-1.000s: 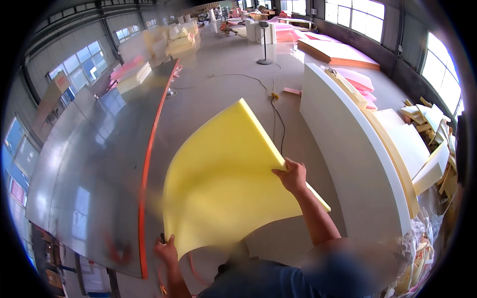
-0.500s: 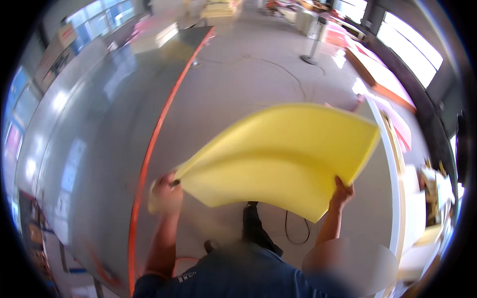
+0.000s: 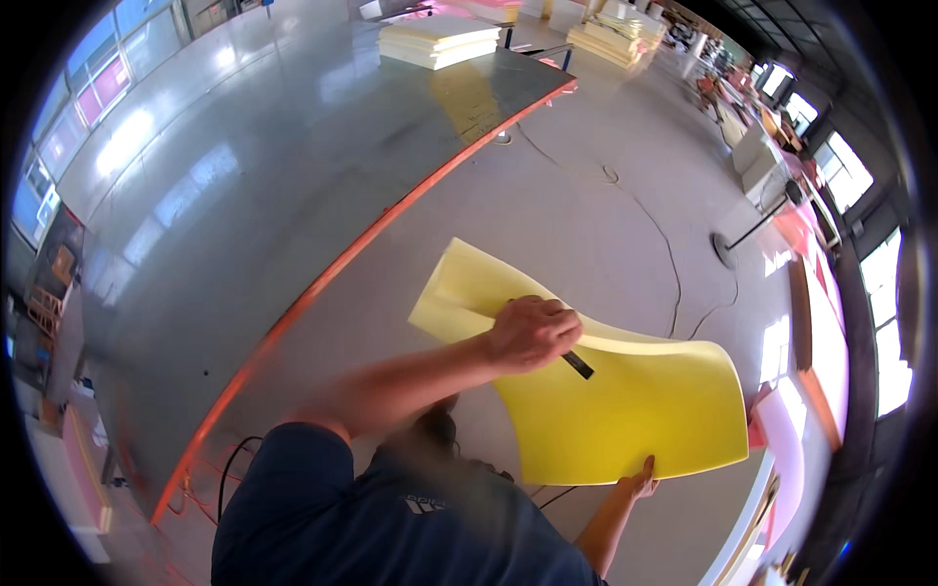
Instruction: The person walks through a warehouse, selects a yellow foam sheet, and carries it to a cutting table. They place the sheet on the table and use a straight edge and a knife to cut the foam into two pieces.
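A bendy yellow foam sheet (image 3: 640, 415) hangs in a curve between my hands, its far left end folded over. My left hand (image 3: 532, 335) is closed at the sheet's upper edge, the arm reaching across to the right. From under its fingers sticks a short, flat black tool (image 3: 577, 365), whose kind I cannot make out. At the sheet's lower right edge, my right hand (image 3: 640, 479) grips the foam, thumb on the face towards me and the other fingers mostly hidden behind.
On the left runs a large grey table (image 3: 264, 195) with an orange edge. Cream foam sheets (image 3: 440, 41) are stacked at its far end. A thin cable (image 3: 653, 220) crosses the floor towards a stand with a round base (image 3: 723, 251). A white-edged board (image 3: 738, 523) is at lower right.
The view has turned, bringing more of the table in. My left hand has swung across to the right with the sheet's edge, and the sheet has folded and tilted. My right hand keeps its hold.
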